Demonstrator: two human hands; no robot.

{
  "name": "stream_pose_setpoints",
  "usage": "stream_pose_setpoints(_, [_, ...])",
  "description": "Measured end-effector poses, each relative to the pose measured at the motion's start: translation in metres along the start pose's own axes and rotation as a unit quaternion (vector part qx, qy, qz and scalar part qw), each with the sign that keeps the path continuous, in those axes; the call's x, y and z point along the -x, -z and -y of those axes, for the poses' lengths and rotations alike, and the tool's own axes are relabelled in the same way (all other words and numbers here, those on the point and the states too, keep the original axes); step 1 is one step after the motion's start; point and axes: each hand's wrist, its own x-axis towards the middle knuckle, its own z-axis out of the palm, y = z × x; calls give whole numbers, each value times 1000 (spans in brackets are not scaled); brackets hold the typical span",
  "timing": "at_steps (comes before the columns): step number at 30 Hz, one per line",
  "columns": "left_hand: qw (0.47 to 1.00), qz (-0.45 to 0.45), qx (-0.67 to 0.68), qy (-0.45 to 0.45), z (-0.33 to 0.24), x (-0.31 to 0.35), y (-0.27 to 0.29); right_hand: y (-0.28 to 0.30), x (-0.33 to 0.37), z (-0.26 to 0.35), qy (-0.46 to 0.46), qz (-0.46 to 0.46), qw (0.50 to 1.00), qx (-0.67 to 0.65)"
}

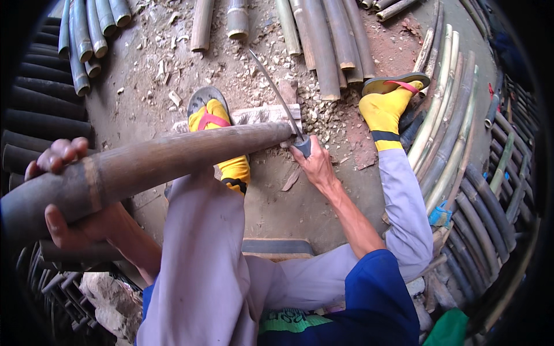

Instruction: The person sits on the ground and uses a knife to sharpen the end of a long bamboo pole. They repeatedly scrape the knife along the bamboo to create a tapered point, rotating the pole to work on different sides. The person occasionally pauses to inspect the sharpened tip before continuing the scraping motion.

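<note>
A thick brown bamboo pole (167,153) slants across my raised thigh from the left edge toward the middle. My left hand (78,229) is wrapped round its thick end, fingers over the top and thumb at the near side. In my right hand (318,167) is a knife (274,92) with a long, narrow blade and a dark handle. Its blade points up and away to the left, crossing close by the pole's far end; whether it touches the bamboo I cannot tell. Beneath that end lies a pale, notched wood block (262,115), partly under my left foot.
Bamboo poles (326,43) lie at the far side, with dark stacked poles (46,118) at left and long pale poles (444,109) at right. Wood chips (323,118) litter the ground. My feet wear yellow socks (378,112) and sandals. A rock (109,303) sits lower left.
</note>
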Motion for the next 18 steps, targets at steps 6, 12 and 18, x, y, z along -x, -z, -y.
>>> stream_pose_setpoints(6, [987,-114,-104,-40,12,9,0,12,-1,30,-19,-22,995,-92])
stream_pose_setpoints(12, [999,15,12,-47,15,3,15,1,0,9,33,-18,998,-43])
stream_pose_setpoints(18, [998,23,3,-65,10,7,17,12,0,26,-27,14,995,-94])
